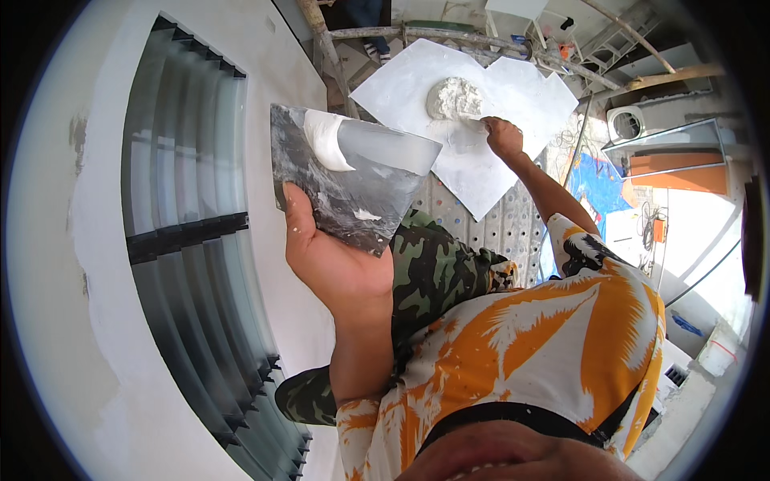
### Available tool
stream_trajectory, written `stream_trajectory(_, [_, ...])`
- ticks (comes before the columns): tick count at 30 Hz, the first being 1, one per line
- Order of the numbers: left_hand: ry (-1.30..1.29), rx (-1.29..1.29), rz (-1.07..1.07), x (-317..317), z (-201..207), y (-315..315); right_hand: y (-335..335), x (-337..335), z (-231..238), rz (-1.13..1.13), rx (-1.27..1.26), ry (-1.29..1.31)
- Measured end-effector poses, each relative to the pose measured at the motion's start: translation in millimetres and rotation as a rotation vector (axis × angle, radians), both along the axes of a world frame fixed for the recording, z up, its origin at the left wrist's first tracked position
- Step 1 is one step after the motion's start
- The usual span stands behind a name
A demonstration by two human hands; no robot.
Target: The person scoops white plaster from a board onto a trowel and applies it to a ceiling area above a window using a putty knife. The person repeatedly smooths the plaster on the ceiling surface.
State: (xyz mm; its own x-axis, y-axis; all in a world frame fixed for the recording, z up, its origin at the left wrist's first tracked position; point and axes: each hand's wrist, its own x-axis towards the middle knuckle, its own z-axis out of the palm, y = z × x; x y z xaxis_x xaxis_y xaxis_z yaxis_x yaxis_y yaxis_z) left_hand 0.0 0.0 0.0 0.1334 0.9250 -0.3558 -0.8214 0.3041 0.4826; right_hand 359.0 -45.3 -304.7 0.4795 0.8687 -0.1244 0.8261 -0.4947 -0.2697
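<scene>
My left hand (345,268) is closed on a flat dark-grey plastering plate (345,188), with the thumb over its near left edge. A thick curl of white putty (325,143) clings to the plate's far edge, and thinner smears streak its face. Farther off to the right, my right hand (504,138) grips a small putty knife (475,123), its handle mostly hidden by the fingers. The knife's blade meets the near right side of a heap of white putty (454,98). That heap rests on a white angular board (489,172).
Under the board lies a perforated metal scaffold platform (513,228), with scaffold poles (465,36) beyond. A louvered window (188,152) in a pale wall (281,280) runs along my left. Below right are a blue tarp (589,188) and cables. Another person's legs (367,14) show at the far edge.
</scene>
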Motion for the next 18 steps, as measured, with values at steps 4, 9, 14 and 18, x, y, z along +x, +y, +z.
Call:
stream_trajectory(4, [-0.032,0.056,-0.017,-5,-1,-1,1,-46,2,0.046,-0.099,-0.013])
stream_trajectory(9, [0.01,0.0,0.01,-6,2,-6,38,-77,7,0.072,0.079,-0.05])
stream_trajectory(14, [0.028,0.027,0.01,-11,2,-5,53,-77,9,0.146,-0.146,-0.006])
stream_trajectory(18, [0.007,-0.022,0.011,-9,3,-2,42,-66,15,0.337,-0.227,-0.041])
